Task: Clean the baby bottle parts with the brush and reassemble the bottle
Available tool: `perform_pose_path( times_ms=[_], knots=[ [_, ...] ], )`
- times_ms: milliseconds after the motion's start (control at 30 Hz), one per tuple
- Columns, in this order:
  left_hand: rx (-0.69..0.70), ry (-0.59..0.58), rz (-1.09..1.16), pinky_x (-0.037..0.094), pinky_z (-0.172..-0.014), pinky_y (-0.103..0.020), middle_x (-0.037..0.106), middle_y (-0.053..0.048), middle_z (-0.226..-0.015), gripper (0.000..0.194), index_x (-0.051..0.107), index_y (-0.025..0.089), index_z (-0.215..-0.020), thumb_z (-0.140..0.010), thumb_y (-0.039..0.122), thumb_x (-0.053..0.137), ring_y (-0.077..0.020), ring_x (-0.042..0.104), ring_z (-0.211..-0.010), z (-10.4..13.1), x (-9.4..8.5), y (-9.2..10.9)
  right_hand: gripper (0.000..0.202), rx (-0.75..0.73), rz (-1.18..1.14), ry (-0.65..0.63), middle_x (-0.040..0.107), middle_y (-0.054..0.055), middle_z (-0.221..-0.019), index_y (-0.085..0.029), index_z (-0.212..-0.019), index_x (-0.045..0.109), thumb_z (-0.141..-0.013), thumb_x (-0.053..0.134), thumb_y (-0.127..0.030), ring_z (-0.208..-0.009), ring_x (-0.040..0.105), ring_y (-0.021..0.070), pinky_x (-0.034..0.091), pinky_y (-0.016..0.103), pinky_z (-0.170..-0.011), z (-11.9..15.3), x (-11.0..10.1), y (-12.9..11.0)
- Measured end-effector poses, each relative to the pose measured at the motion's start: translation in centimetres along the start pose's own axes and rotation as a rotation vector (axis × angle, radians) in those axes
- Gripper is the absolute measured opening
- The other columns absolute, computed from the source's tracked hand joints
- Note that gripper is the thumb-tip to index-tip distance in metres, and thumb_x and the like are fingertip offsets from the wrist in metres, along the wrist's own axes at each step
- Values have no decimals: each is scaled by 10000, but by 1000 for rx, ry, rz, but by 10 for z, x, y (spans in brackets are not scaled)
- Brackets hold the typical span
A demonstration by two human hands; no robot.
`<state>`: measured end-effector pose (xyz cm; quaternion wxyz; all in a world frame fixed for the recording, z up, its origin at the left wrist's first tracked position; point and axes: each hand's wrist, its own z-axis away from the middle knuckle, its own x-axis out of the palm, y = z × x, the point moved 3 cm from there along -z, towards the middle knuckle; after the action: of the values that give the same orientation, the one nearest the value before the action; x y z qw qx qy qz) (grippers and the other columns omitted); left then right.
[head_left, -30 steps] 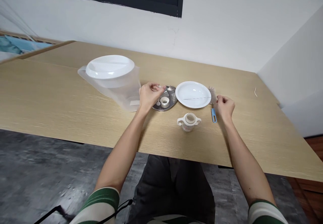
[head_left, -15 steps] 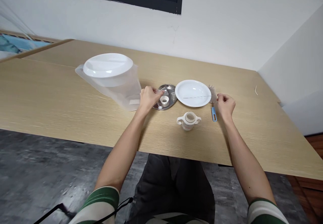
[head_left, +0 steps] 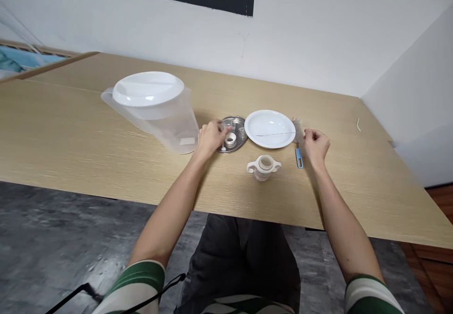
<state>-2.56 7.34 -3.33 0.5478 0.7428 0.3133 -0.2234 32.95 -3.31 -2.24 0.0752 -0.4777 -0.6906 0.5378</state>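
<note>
My left hand (head_left: 211, 137) is closed over the left side of a round metal tray (head_left: 241, 141), its fingertips on a small clear piece (head_left: 231, 123). A white ring-shaped part (head_left: 230, 139) lies in the tray by my thumb. My right hand (head_left: 316, 145) pinches the end of a thin rod (head_left: 274, 134), which reaches left across the white oval dish (head_left: 269, 119). Just left of this hand lies a brush with a blue handle (head_left: 299, 157) and pale bristles. A white two-handled cup (head_left: 263, 169), its top open, stands upright in front of the dish.
A large translucent pitcher (head_left: 164, 128) with a white lid stands on the table (head_left: 106, 153), left of my left hand. A small pale bent strip (head_left: 358, 125) lies at the far right. The wall and a dark window frame rise behind the table.
My left hand has moved slightly right, and the clear piece at its fingertips sits a little lower against the tray. My right hand still holds the rod over the dish.
</note>
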Motion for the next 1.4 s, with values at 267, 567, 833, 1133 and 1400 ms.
perform_pose_path(
  times_ms=[267, 567, 833, 1133, 1400],
  knots=[
    [159, -38, -102, 439, -1006, -558, 739, -208, -1125, 364, 760, 190, -1136, -925, 323, 495, -408, 647, -1077, 3, 6, 4, 294, -25, -9, 5, 628, 9, -655, -149, -825, 743, -894, 552, -361, -655, 551, 165, 449, 313, -722, 0, 0, -2],
    [146, -1, -19, 453, -958, -469, 744, -160, -1054, 274, 717, 207, -1052, -946, 339, 501, -333, 627, -988, 1, 2, 6, 234, -18, 1, 25, 599, -6, -674, -173, -800, 680, -900, 542, -334, -652, 533, 156, 420, 314, -717, -2, -3, -5],
    [158, 150, 54, 368, -680, -331, 511, -20, -578, 450, 443, 225, -579, -971, 436, 499, -180, 460, -601, 4, -13, 27, 461, -55, 220, -30, 291, -60, -524, -249, -544, 329, -952, 512, -360, -549, 309, 126, 278, 317, -619, -11, -17, -9],
    [397, 216, 195, 423, -738, -343, 618, -48, -630, 641, 517, 207, -551, -1058, 537, 307, -178, 556, -668, 16, -21, 44, 489, 102, 575, -783, 499, -20, -542, -226, -580, 508, -812, 659, -628, -536, 423, 135, 296, 299, -554, -6, -22, 7],
    [740, 258, 326, 457, -756, -355, 669, -51, -712, 512, 615, 203, -673, -1041, 495, 412, -174, 592, -703, 24, -27, 53, 267, 93, 527, -748, 569, 0, -508, -214, -637, 566, -875, 601, -331, -502, 494, 143, 354, 284, -564, -10, -12, 20]
  ],
)
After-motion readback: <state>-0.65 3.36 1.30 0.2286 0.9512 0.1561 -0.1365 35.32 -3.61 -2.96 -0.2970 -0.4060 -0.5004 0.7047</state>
